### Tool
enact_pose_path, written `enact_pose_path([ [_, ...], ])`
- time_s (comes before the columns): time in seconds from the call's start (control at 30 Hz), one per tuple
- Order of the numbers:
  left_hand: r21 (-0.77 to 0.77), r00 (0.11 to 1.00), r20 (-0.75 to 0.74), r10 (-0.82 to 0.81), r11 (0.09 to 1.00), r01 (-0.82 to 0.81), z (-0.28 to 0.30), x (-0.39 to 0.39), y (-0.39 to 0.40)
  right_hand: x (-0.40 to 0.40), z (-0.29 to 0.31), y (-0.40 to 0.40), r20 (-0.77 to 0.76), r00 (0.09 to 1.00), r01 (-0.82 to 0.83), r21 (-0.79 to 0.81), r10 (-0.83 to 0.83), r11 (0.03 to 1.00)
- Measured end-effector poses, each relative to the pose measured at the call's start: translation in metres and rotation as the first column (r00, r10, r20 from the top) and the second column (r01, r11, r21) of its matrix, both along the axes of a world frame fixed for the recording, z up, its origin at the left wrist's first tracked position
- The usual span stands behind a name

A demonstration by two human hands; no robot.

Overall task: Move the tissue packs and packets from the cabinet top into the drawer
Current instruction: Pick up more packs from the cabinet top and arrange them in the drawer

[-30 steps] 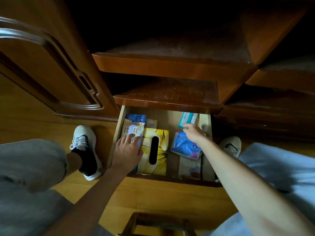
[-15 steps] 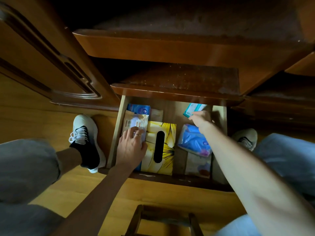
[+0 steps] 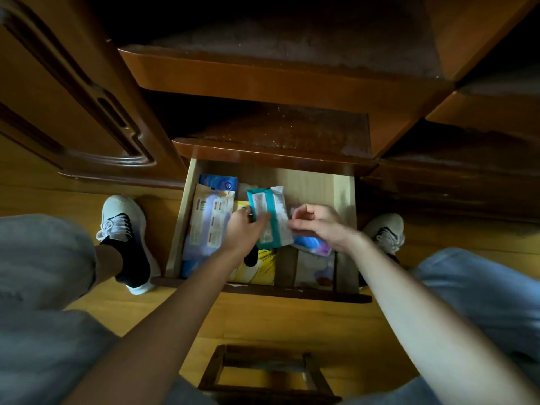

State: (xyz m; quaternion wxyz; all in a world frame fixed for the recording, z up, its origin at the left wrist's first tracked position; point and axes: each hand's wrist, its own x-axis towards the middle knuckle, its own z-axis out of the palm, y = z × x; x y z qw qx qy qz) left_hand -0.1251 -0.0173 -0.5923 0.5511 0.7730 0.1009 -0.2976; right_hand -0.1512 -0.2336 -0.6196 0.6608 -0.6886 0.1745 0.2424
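Since the earlier frame, the teal packet (image 3: 270,219) has been lifted over the drawer (image 3: 342,200); it is gripped by the left hand (image 3: 244,229) and pinched by the right hand (image 3: 317,226). If released unevenly, it may land askew on the tissue box (image 3: 260,267) and jam closure.

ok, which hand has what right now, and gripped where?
The left hand grips the teal-and-white packet by its lower left edge, above the open drawer. The right hand is loosely curled beside the packet; whether it touches cannot be told.
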Motion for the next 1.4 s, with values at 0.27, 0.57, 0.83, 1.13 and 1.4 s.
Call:
enact_pose_path([
  [0.27,0.003,0.946,0.018,0.323,0.946,-0.323,-0.001,-0.006,0.039,-0.005,-0.034,-0.011,-0.296,0.886,-0.359,-0.925,0.357,0.123],
  [0.57,-0.078,0.913,-0.052,0.404,0.910,-0.408,-0.003,-0.005,0.077,0.067,-0.027,0.006,0.206,0.943,0.316,-0.801,-0.262,0.509],
  [0.83,-0.109,0.955,-0.018,0.297,0.949,-0.297,0.002,0.002,0.054,0.051,-0.035,-0.011,0.292,0.791,0.575,-0.655,-0.538,0.490],
  [1.13,-0.096,0.993,-0.049,0.107,0.989,-0.111,-0.006,-0.004,0.037,0.015,-0.015,0.014,0.058,0.961,0.263,-0.498,-0.271,0.826],
  [1.4,0.194,0.944,0.111,-0.311,0.938,0.286,-0.012,-0.014,-0.001,-0.018,-0.008,0.004,-0.051,0.998,0.019,-0.294,-0.036,0.956],
])
